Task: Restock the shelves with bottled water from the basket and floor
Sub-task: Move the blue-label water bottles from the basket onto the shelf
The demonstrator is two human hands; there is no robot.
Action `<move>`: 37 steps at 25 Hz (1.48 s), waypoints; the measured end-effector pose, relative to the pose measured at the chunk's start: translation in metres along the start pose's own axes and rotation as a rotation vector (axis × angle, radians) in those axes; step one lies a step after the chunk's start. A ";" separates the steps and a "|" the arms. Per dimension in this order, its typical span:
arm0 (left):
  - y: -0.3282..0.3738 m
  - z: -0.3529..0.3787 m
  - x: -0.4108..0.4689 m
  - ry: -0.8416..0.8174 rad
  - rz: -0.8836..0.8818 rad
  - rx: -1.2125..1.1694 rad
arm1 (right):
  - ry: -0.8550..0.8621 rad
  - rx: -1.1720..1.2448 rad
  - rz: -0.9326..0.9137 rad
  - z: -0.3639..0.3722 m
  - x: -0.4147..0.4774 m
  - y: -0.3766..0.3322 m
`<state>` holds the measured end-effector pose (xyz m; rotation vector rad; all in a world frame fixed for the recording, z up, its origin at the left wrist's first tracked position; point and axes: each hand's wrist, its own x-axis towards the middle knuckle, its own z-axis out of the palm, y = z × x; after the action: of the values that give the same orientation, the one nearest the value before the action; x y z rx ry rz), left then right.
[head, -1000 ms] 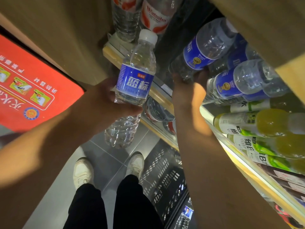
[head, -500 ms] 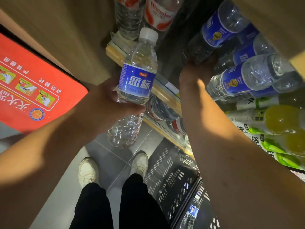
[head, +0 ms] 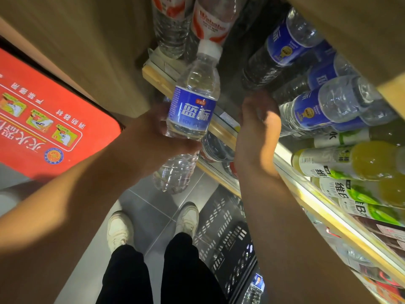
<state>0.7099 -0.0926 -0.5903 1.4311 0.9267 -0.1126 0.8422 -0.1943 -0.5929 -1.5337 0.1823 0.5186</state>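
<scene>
My left hand [head: 151, 141] grips a clear water bottle [head: 192, 106] with a blue label and white cap, upright in front of the wooden shelf edge [head: 225, 132]. My right hand [head: 258, 130] hovers just off the shelf, fingers loosely bent and pointing at the row, holding nothing. Several blue-label water bottles [head: 322, 106] lie in rows on that shelf, one further back [head: 282, 47]. The black slotted basket [head: 223, 233] stands on the floor below my right arm, with one bottle [head: 254, 288] visible inside it.
Red-and-white labelled water bottles [head: 210, 20] stand on the shelf to the left. Yellow-green drink bottles [head: 359, 161] fill the shelf to the right. A red sign [head: 43, 119] hangs on the wooden side panel. My shoes [head: 119, 229] stand on grey floor tiles.
My right hand pushed a blue-label bottle into the shelf row, let go and drew back. My left hand kept its bottle almost still.
</scene>
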 end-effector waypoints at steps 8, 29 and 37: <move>0.013 0.017 0.024 -0.142 0.165 0.001 | -0.319 -0.201 -0.095 -0.008 -0.012 -0.020; 0.052 0.036 0.038 -0.008 0.448 0.136 | -0.241 -0.231 -0.175 -0.051 -0.007 -0.025; 0.064 0.045 0.056 -0.100 0.537 0.024 | -0.159 -0.655 -0.303 -0.041 0.006 -0.011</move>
<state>0.8055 -0.0944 -0.5790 1.6350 0.4383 0.2044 0.8606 -0.2330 -0.5872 -2.0962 -0.3763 0.4759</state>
